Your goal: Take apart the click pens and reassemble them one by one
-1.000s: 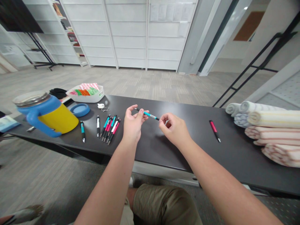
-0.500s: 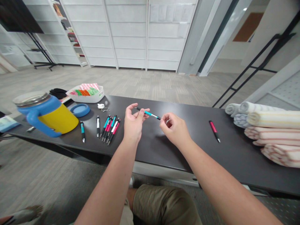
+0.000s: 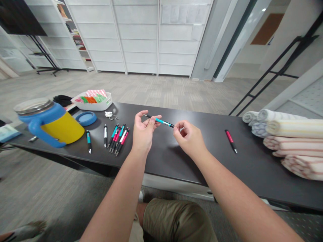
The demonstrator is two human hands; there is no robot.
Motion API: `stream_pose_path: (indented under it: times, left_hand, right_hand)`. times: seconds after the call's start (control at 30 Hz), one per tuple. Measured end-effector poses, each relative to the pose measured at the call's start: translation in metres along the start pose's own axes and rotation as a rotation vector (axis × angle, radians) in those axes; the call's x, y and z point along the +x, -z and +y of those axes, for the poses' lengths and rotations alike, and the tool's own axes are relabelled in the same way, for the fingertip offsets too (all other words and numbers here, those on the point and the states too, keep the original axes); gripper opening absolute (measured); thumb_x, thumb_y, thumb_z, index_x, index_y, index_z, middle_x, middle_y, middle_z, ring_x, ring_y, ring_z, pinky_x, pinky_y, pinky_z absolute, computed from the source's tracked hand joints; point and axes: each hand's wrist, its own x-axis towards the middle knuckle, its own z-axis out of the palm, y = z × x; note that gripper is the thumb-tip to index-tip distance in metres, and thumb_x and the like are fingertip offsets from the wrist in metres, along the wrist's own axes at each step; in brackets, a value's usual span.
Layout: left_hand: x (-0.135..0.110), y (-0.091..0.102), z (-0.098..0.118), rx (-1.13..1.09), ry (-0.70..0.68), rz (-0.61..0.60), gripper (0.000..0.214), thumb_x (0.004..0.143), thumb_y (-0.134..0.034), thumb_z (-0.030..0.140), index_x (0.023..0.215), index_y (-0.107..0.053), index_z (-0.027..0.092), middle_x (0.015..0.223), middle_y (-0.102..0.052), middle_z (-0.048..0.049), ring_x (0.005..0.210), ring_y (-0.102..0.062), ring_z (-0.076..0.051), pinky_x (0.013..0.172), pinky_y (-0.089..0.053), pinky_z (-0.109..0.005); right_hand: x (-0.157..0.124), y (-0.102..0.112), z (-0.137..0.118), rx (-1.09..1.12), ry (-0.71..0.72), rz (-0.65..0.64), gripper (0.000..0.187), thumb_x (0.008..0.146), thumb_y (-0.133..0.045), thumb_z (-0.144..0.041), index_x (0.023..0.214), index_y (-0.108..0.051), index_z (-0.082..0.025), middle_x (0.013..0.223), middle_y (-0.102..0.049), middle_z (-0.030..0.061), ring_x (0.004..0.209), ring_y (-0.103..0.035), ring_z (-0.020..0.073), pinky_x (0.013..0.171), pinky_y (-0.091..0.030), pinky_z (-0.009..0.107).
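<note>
A teal and black pen (image 3: 164, 122) is held level above the dark table between my two hands. My left hand (image 3: 143, 129) is closed around its black grip part, thumb on top, with the tip pointing out to the left. My right hand (image 3: 187, 136) pinches the other end between thumb and fingertips. Left of my hands lies a group of teal, pink and white pens (image 3: 118, 139). A white and black pen (image 3: 105, 135) and a teal and black pen (image 3: 88, 142) lie apart, farther left. On the right lies a pink and black pen (image 3: 230, 141).
A yellow and blue mug (image 3: 63, 126) stands at the left beside a round blue lid (image 3: 86, 118). Behind are a white basket (image 3: 93, 106) with colourful packets and a small white item with a cord (image 3: 111, 115). Rolled cloths (image 3: 290, 134) are stacked on the table (image 3: 209, 168) at the right.
My right hand has shifted slightly right along the pen's end. The pen's tip now shows lighter past my left fingers. The rest of the table looks the same.
</note>
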Motion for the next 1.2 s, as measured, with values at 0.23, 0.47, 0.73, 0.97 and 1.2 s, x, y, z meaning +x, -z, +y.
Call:
stream_pose_path:
  times: [0.23, 0.47, 0.73, 0.97, 1.2]
  left_hand:
    - [-0.0005, 0.0006, 0.0009, 0.01, -0.005, -0.027, 0.051, 0.086, -0.081, 0.035, 0.12, -0.044, 0.026, 0.102, -0.08, -0.0082, 0.094, -0.076, -0.017, 0.096, -0.056, -0.036]
    - [-0.0012, -0.001, 0.0026, -0.01, 0.01, -0.048, 0.048, 0.086, -0.081, 0.033, 0.118, -0.045, 0.026, 0.106, -0.08, -0.0091, 0.094, -0.075, -0.017, 0.097, -0.055, -0.036]
    - [-0.0004, 0.0009, 0.0027, -0.003, 0.015, -0.048, 0.051, 0.086, -0.081, 0.034, 0.122, -0.046, 0.025, 0.104, -0.08, -0.0094, 0.095, -0.075, -0.017, 0.096, -0.055, -0.036]
    - [-0.0001, 0.0008, 0.0021, 0.002, 0.015, -0.027, 0.051, 0.085, -0.082, 0.035, 0.121, -0.046, 0.025, 0.102, -0.08, -0.0087, 0.098, -0.075, -0.018, 0.095, -0.055, -0.035]
    - [-0.0008, 0.0001, 0.0019, 0.003, 0.024, -0.046, 0.05, 0.086, -0.081, 0.034, 0.12, -0.046, 0.026, 0.101, -0.08, -0.0081, 0.097, -0.075, -0.018, 0.095, -0.055, -0.035]
  right_hand:
    - [0.0003, -0.0013, 0.0024, -0.019, 0.012, 0.008, 0.008, 0.087, -0.061, -0.03, 0.084, -0.061, -0.023, 0.065, -0.065, -0.0022, 0.053, -0.057, 0.0135, 0.058, -0.042, 0.027]
    - [0.0004, -0.0003, 0.0039, 0.038, -0.036, 0.025, 0.01, 0.089, -0.061, -0.033, 0.086, -0.062, -0.023, 0.064, -0.063, -0.0027, 0.05, -0.056, 0.0129, 0.054, -0.041, 0.026]
    - [-0.0003, 0.0009, 0.0012, 0.051, -0.035, 0.005, 0.01, 0.089, -0.061, -0.033, 0.087, -0.062, -0.023, 0.065, -0.063, -0.0029, 0.049, -0.055, 0.0121, 0.054, -0.041, 0.026]
    - [-0.0014, 0.0009, 0.0008, -0.013, 0.016, 0.023, 0.009, 0.088, -0.062, -0.032, 0.085, -0.062, -0.023, 0.064, -0.063, -0.0027, 0.051, -0.055, 0.0129, 0.057, -0.042, 0.027]
    - [-0.0013, -0.0016, 0.0044, -0.037, 0.022, 0.053, 0.006, 0.084, -0.062, -0.029, 0.081, -0.06, -0.024, 0.067, -0.065, -0.0022, 0.053, -0.057, 0.0136, 0.058, -0.044, 0.027]
